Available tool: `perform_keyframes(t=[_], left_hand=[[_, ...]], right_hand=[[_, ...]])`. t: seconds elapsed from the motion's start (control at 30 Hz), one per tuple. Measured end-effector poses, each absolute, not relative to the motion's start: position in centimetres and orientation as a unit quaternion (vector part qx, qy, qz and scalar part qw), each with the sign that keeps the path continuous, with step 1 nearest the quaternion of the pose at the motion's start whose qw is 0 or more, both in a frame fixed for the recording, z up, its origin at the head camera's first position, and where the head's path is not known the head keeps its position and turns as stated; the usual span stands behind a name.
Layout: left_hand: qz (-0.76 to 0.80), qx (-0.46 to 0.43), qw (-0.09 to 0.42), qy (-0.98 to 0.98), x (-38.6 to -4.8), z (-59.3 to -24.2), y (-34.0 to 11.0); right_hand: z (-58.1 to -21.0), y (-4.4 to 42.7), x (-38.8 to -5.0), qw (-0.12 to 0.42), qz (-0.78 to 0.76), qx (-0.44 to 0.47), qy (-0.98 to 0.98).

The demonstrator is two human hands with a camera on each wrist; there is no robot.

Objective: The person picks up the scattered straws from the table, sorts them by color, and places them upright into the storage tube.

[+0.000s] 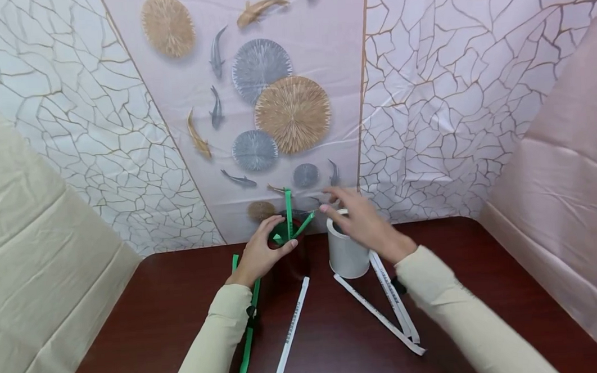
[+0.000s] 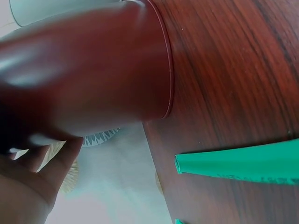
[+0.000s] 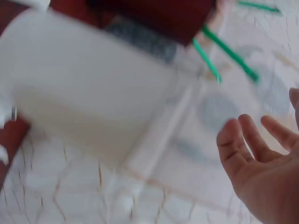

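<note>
A dark red cup (image 1: 293, 261) stands near the table's back edge, with several green strips (image 1: 289, 209) sticking up out of it. My left hand (image 1: 261, 253) grips this cup around its upper part; in the left wrist view the fingers lie against the side of the red cup (image 2: 88, 70). Just right of it stands a white cup (image 1: 349, 254). My right hand (image 1: 361, 222) is over the white cup's rim, holding nothing, fingers loosely bent and spread. In the right wrist view the right hand (image 3: 261, 163) is beside the blurred white cup (image 3: 88, 84).
Green strips (image 1: 247, 347) lie left of the red cup. One white strip (image 1: 292, 327) lies at the front middle, and several white strips (image 1: 381, 312) lie front right of the white cup. Behind the table (image 1: 183, 305) hangs a patterned cloth (image 1: 425, 89).
</note>
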State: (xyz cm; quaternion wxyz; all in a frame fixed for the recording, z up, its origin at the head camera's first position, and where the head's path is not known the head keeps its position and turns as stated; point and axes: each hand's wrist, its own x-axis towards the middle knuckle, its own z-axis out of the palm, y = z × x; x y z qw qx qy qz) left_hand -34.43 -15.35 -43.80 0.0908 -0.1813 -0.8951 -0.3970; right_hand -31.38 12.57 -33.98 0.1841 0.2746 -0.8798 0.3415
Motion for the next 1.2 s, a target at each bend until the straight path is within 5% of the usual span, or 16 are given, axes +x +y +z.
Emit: perform_keyframes(t=[0.17,0.4,0.93,1.2], left_hand=[[-0.399,-0.182,0.089,-0.894,-34.4,-43.6,-15.1],[-0.385,-0.184,0.094,-0.899,-34.2,-43.4,-15.7],[-0.384,-0.216,0.062,-0.895,-34.7,-42.6,-15.6],[-0.304,-0.129,0.047,-0.943,-30.3,-40.1,-17.2]], right_hand=[[-33.1,16.8,-32.5,0.148,0.355,0.265,-0.884],[-37.6,18.7,-33.5,0.074,0.372,0.239,-0.894],[-43.2,17.6,-33.8,0.122,0.404,0.205,-0.883],[-43.8,17.4,-33.7,0.128,0.425,0.200,-0.874]])
